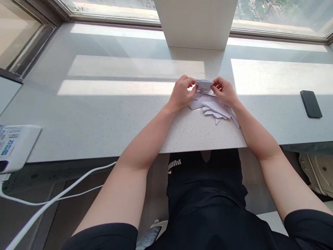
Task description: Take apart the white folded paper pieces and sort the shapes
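Observation:
A small white piece of paper [204,85] is held up between my two hands, with faint dark lines on its face. My left hand [183,91] pinches its left end between thumb and fingers. At its right end, the thumb and fingers of my right hand [224,91] close on it in the same way. Just below and partly behind my right wrist lies a loose pile of white paper pieces [216,107], overlapping at various angles on the speckled white counter [140,121].
A dark phone [311,104] lies on the counter at the far right. At the left edge sits a white device [19,146] with white cables [65,189] running below the counter. A white pillar [197,24] stands at the back between windows.

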Tool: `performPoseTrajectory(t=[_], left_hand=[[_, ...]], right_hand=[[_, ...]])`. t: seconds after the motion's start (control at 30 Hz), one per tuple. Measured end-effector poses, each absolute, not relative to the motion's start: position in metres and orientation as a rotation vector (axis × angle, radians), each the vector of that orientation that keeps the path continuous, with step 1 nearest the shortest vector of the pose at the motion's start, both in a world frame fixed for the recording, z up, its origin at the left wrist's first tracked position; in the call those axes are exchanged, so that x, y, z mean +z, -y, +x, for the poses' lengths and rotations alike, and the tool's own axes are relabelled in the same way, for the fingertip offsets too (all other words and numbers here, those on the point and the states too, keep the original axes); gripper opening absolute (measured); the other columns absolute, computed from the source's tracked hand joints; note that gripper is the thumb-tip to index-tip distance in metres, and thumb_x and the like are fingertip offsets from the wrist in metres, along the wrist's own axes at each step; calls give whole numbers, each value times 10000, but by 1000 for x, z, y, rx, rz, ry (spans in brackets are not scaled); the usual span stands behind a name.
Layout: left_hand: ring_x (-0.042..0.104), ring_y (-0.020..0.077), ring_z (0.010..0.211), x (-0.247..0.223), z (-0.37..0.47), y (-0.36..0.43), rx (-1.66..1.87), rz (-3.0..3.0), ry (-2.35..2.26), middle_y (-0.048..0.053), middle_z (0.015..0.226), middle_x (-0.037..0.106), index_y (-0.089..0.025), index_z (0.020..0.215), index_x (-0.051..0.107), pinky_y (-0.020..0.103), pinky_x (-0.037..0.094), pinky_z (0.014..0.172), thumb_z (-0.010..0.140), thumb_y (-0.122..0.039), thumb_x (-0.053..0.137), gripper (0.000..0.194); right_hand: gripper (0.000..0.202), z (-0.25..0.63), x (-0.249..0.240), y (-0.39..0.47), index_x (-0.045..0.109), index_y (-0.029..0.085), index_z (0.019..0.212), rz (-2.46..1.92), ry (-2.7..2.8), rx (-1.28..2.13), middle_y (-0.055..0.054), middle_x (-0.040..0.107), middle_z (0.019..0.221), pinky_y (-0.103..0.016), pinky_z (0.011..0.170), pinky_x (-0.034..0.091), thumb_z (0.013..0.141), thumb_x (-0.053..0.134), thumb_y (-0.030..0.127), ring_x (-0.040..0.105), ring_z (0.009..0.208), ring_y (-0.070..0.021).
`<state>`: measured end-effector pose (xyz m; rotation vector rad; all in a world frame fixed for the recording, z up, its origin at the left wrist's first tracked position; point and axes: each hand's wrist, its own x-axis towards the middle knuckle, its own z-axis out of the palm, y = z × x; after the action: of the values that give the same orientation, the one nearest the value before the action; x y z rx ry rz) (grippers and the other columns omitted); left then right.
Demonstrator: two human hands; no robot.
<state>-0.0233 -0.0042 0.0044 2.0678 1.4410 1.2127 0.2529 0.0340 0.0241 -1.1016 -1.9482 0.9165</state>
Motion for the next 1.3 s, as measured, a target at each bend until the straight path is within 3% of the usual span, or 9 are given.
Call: performPoseTrajectory(t=[0.13,0.23,0.43,0.6,0.8,1.07,1.3], left_hand=[[819,321,1221,6,-25,6,1319,2029,-1336,138,1453,869,-331,1527,783,542,718,1091,1147,-633,913,503],[848,364,1325,10,-25,8,1345,2047,-1308,144,1506,846,-373,1572,793,566,730,1160,1143,-487,927,464],[809,413,1536,10,-29,2,1360,2161,-1315,130,1721,775,-397,1486,877,675,704,1305,1139,-354,897,350],[868,362,1430,12,-28,1,1378,2058,-1310,98,1462,907,-370,1318,934,598,726,1309,1162,-467,901,186],[892,337,1353,15,-25,3,1389,2065,-1268,90,1315,946,-333,1210,945,533,757,1236,1193,-569,860,251],[892,330,1255,7,-23,-1,1433,2008,-1267,102,1270,929,-312,1258,945,530,743,1180,1180,-631,883,334],[895,317,1182,2,-21,-5,1419,1902,-1273,106,1221,925,-286,1413,904,510,762,1122,1085,-504,975,401]], right_hand=[[396,254,23,-35,796,327,1128,-1108,1958,920,-81,806,1071,-529,918,700,1080,941,692,721,993,-304],[395,255,22,-36,796,317,1122,-1104,1954,924,-80,807,1076,-535,943,701,1079,951,678,727,987,-296],[398,255,21,-37,795,326,1119,-1098,1943,925,-73,796,1049,-540,939,704,1078,941,694,741,1014,-311],[340,256,21,-36,777,325,1102,-1086,1964,919,-76,803,1063,-540,956,701,1089,931,628,749,1010,-308],[382,255,19,-37,773,329,1101,-1097,1948,909,-70,813,1048,-547,970,703,1073,932,676,749,1004,-312],[340,256,21,-35,781,325,1122,-1093,1937,898,-72,808,1073,-534,950,706,1098,919,635,766,1027,-307],[357,258,18,-39,773,333,1151,-1116,1936,897,-71,789,1097,-514,898,708,1100,920,655,758,1040,-308]])
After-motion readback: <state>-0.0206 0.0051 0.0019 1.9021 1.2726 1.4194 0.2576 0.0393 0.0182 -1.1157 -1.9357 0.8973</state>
